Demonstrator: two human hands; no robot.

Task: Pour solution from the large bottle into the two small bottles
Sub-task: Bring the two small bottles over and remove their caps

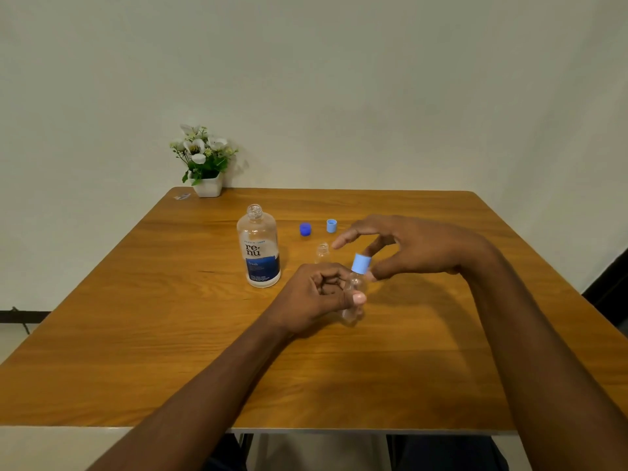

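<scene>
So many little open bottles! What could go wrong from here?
1. The large bottle stands uncapped beside the left hand; a nudge from that arm could tip and spill it.
2. The open small bottle stands just behind the left hand, clear and hard to see, so it could get knocked over.
3. The held bottle is tilted while the right hand pinches its cap; with the cap off, any liquid inside might spill.
</scene>
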